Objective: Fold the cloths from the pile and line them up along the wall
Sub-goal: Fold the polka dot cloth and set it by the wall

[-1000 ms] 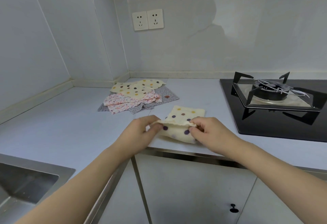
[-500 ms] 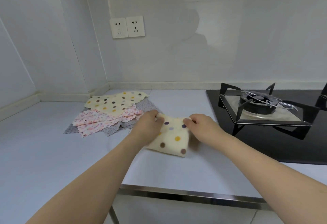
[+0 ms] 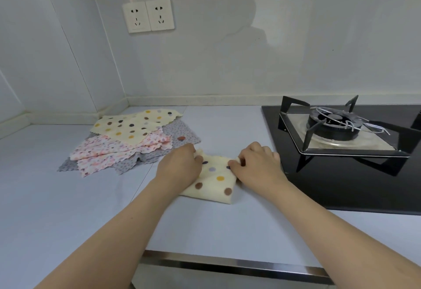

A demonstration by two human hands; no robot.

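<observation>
Folded spotted cloth [image 3: 213,180] has been moved further from the counter edge since a second ago; now flat on countertop [image 3: 68,209], between pile [image 3: 129,140] and stove [image 3: 341,152]. Far corners pinched by left hand [image 3: 180,165] and right hand [image 3: 257,165].

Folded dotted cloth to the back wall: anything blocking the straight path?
Nothing visible. The counter between the folded cloth and the wall is bare; the pile lies left, the stove right.
</observation>
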